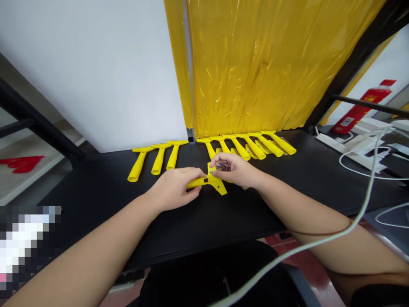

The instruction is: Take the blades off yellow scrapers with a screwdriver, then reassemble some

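Observation:
My left hand is closed round the handle of a yellow T-shaped plastic scraper, which lies low over the black tabletop with its wide head to the right. My right hand is at that head, thumb and fingers curled together round small shiny metal pieces, perhaps screws; their exact kind is too small to tell. A small silver bit shows at the right fingertips, against the yellow head. Part of the head is hidden behind the right fingers.
Behind my hands, several like yellow scrapers stand in a row along the back of the black table. Yellow film hangs behind. A red bottle and white cables stand right; one cable crosses before my right arm.

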`<state>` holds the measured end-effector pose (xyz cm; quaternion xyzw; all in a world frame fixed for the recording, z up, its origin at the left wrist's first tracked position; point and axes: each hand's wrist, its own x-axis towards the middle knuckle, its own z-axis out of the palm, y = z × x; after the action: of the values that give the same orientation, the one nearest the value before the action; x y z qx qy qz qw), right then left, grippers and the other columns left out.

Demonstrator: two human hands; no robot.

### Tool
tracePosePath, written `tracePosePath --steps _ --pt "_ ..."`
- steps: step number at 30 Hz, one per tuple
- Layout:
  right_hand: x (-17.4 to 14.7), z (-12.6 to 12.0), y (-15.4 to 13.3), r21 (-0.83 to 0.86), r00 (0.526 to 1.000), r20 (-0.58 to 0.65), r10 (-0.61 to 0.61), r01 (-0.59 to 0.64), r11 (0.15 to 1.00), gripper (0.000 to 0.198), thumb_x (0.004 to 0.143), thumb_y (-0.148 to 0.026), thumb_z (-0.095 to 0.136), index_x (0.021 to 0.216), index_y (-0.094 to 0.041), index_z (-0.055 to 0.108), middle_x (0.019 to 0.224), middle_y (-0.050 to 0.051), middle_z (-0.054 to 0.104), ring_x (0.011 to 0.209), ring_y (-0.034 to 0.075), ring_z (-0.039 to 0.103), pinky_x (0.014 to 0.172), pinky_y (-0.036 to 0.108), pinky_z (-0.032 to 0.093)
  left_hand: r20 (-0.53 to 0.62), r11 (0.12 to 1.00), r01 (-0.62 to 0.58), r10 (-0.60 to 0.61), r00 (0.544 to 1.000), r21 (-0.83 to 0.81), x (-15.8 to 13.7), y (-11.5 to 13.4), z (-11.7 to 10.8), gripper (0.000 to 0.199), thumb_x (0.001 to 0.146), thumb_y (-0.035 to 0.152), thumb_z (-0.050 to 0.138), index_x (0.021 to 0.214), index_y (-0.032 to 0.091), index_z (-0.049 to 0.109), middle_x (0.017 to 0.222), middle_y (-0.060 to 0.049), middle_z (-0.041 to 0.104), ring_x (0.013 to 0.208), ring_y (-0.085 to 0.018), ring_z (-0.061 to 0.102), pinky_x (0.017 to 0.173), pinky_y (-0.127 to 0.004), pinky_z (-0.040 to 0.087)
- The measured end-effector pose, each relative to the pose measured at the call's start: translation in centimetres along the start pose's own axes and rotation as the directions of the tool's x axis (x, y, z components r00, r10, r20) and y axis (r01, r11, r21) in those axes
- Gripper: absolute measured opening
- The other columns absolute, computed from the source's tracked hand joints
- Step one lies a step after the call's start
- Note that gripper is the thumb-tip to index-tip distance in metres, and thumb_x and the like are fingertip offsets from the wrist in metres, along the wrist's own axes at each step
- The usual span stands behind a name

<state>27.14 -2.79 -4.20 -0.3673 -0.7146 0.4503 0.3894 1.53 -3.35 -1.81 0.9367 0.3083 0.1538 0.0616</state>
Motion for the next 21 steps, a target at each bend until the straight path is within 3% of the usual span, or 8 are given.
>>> tracePosePath --steps 14,21 --pt "0.06 0.04 -0.02 -0.065 0.999 0.048 -0.013 0.016 0.998 0.018 0.085 -0.03 0.073 0.098 -0.022 0.062 0.075 -0.005 0.048 0.065 0.012 0.041 0.061 0.028 0.034 0.032 1.0 -0.016 0.016 0.999 -0.005 0.02 0.0 0.1 0.026 0.097 0.029 0.057 0.122 0.028 0.064 0.112 -0.001 0.077 0.095 -0.022 0.075 0.079 -0.033 0.055" --pt "-0.02 -0.01 -0.51 -0.174 0.998 0.059 0.014 -0.004 0.985 0.012 0.089 -0.032 0.072 0.091 -0.021 0.068 0.072 -0.003 0.051 0.066 0.014 0.045 0.063 0.03 0.038 0.056 1.0 -0.017 0.017 0.998 0.003 0.05 -0.02 0.15 0.025 0.098 0.029 0.057 0.122 0.028 0.064 0.108 -0.001 0.076 0.092 -0.022 0.075 0.077 -0.033 0.054"
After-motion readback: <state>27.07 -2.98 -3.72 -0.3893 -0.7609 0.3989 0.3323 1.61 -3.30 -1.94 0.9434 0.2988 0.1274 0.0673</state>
